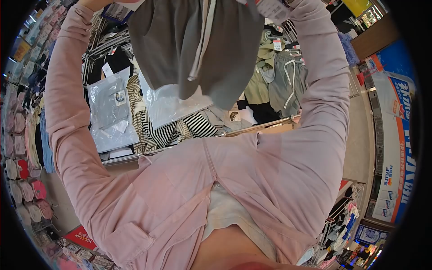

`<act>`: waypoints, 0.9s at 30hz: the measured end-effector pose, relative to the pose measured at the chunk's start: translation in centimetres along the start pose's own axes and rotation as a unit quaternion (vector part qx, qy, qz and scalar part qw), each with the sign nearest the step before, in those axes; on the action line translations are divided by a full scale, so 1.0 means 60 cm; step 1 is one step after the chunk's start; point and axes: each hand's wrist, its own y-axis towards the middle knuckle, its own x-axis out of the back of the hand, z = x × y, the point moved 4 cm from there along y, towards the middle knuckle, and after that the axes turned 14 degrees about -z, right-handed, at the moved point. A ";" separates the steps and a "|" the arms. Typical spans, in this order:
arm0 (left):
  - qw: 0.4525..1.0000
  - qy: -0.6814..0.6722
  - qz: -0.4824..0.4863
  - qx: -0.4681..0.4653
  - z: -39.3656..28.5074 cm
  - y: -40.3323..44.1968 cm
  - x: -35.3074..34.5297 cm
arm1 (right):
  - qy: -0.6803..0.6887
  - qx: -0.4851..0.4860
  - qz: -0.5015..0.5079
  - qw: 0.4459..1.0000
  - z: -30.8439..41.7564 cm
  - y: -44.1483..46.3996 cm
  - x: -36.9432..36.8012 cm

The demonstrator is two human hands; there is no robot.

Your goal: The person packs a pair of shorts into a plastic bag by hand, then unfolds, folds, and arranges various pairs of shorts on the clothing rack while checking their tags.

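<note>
A pair of dark grey shorts [162,49] with a pale drawstring [201,49] hangs spread in the air between my raised arms. The waistband runs past the top edge of the view. At the upper left, my left hand [95,4] is closed at one side of the shorts, its fingers cut off by the frame. On the other side, my right hand [294,2] barely shows and also holds them up. A white price tag [273,10] dangles beside the right hand. Below the shorts lie clear plastic packages [110,112] and striped clothing [157,131].
A metal-railed display bin [256,127] holds folded clothes, including grey-green shorts [288,81] with a white drawstring. Racks of packed goods [20,144] line the left. A blue and white poster [398,103] stands at right. More clothing [344,225] hangs at lower right.
</note>
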 end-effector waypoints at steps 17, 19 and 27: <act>0.997 0.070 0.012 -0.029 0.003 -0.011 -0.017 | 0.003 0.157 0.074 0.985 -0.067 -0.023 -0.093; 0.997 0.076 0.011 -0.029 0.000 -0.010 -0.016 | -0.024 0.161 0.078 0.984 -0.066 -0.022 -0.093; 0.998 0.036 0.018 0.045 0.020 -0.039 -0.003 | 0.079 0.255 -0.063 0.962 -0.035 -0.029 -0.052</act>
